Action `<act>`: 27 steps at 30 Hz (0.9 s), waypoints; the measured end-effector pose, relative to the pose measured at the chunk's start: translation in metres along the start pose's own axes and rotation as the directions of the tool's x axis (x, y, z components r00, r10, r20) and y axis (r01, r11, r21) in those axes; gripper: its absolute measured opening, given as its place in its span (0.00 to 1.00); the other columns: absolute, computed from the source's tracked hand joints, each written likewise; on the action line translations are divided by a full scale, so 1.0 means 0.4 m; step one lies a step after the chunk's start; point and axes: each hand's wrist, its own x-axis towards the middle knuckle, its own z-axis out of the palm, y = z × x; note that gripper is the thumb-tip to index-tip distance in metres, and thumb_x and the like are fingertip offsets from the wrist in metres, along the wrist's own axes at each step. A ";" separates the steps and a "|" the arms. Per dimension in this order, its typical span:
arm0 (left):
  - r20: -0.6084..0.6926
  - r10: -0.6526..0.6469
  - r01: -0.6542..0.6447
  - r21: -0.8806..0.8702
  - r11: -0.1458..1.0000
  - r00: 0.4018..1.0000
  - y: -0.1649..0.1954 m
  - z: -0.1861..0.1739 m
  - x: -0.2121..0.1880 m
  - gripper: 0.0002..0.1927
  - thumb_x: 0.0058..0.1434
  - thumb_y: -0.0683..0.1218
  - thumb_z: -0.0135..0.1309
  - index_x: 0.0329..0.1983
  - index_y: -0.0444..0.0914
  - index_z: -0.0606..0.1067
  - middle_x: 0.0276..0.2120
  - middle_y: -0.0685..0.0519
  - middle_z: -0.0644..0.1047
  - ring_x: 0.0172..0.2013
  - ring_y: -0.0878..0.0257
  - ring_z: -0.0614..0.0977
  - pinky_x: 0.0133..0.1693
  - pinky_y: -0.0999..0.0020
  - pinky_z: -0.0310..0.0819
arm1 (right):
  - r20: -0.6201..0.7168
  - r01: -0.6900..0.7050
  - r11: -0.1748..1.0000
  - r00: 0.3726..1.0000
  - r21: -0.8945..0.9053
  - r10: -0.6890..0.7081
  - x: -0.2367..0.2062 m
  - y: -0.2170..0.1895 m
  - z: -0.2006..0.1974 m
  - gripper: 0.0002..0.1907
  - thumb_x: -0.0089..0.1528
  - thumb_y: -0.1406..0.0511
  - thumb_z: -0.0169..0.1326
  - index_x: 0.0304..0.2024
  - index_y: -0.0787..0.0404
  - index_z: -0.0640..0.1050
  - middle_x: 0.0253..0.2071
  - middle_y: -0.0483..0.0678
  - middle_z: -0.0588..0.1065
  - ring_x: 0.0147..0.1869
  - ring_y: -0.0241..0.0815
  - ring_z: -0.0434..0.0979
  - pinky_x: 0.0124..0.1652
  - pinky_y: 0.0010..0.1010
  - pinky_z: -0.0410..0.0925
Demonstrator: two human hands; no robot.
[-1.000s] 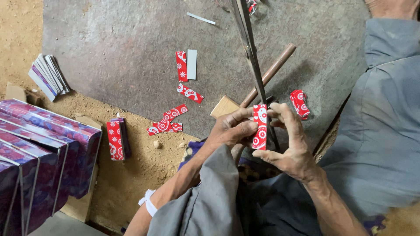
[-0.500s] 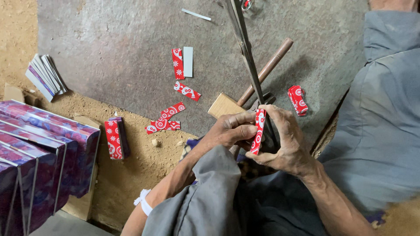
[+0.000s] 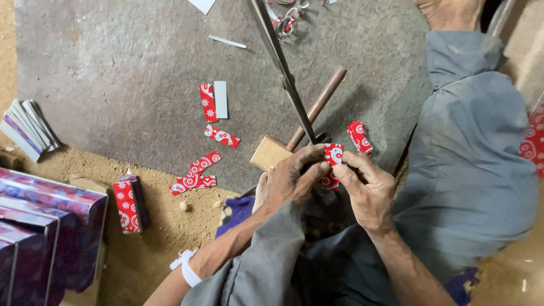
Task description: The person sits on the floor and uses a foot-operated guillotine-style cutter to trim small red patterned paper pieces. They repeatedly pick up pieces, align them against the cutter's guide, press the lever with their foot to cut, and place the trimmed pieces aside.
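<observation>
The red patterned strip (image 3: pixel 332 161) has tilted lower, pinched between both hands' fingers (image 3: pixel 345 174), white-flowered and creased.

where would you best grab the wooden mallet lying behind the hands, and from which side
Probably by the round brown handle, coming from above on its far, upper-right end. The mallet lies flat on the grey slab, its pale block head sits close to the left hand, and the metal shears cross nearer the head.

The metal rod (image 3: pixel 283 73) and wooden mallet (image 3: pixel 294 133) block ahead; bare slab (image 3: pixel 124 85) (left side) lies open.
</observation>
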 end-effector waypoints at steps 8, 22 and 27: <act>0.048 -0.330 0.270 0.472 0.839 0.943 0.077 -0.016 0.003 0.25 0.63 0.61 0.46 0.64 0.57 0.70 0.47 0.59 0.84 0.49 0.52 0.83 0.50 0.55 0.72 | 0.018 0.509 0.635 0.788 -0.581 -0.615 0.242 -0.033 -0.096 0.07 0.71 0.74 0.57 0.52 0.70 0.79 0.39 0.53 0.75 0.43 0.43 0.76 0.45 0.32 0.70; 0.124 -0.157 0.049 0.612 0.789 0.980 -0.060 -0.052 -0.071 0.18 0.65 0.57 0.51 0.57 0.56 0.76 0.48 0.46 0.75 0.52 0.45 0.74 0.48 0.50 0.65 | 0.368 0.605 0.160 0.650 -0.780 -0.664 0.603 0.135 -0.127 0.11 0.68 0.76 0.55 0.53 0.68 0.79 0.44 0.53 0.74 0.49 0.51 0.73 0.51 0.42 0.67; 0.146 -0.224 0.097 0.589 0.802 0.963 -0.044 -0.055 -0.060 0.18 0.65 0.58 0.50 0.58 0.56 0.75 0.45 0.47 0.76 0.52 0.46 0.74 0.51 0.50 0.65 | 0.398 0.605 0.171 0.685 -0.778 -0.611 0.616 0.153 -0.128 0.07 0.68 0.73 0.57 0.49 0.65 0.79 0.42 0.54 0.73 0.48 0.55 0.74 0.49 0.45 0.69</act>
